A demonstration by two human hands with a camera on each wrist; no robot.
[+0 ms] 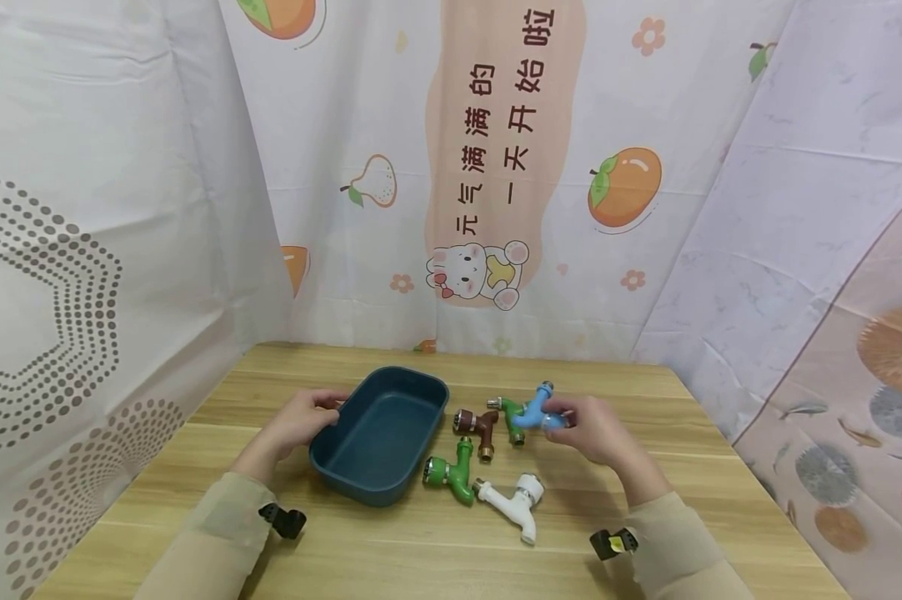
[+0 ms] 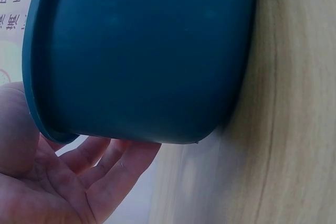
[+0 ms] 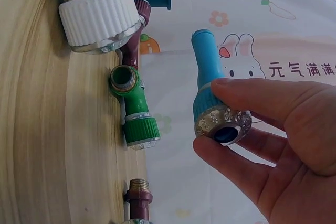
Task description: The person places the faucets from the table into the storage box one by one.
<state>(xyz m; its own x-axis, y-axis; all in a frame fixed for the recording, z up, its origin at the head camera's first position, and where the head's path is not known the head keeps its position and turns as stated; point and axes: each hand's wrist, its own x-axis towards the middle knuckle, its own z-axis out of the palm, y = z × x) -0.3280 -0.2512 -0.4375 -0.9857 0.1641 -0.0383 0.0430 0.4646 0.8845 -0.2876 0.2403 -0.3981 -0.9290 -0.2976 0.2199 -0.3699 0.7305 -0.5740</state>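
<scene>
Raised off the table at the right, a light-blue plastic tap (image 1: pixel 535 410) is pinched between the thumb and fingers of my right hand (image 1: pixel 589 429). Its chrome-ringed knob (image 3: pixel 223 124) sits at the fingertips in the right wrist view. My left hand (image 1: pixel 301 425) holds the left side of a dark teal tub (image 1: pixel 376 497), thumb at the rim and fingers along the outer wall (image 2: pixel 136 77). Beneath the blue tap lies a green tap (image 1: pixel 508 407), partly covered by it. A brown tap (image 1: pixel 485 429) lies between that and the tub.
Closer to me lie a second green tap (image 1: pixel 454 472), beside the tub, and a white tap (image 1: pixel 514 504). The right wrist view also shows a brown threaded end (image 3: pixel 139 195) low on the table. A printed curtain (image 1: pixel 391 275) hangs behind the wooden table (image 1: pixel 391 558).
</scene>
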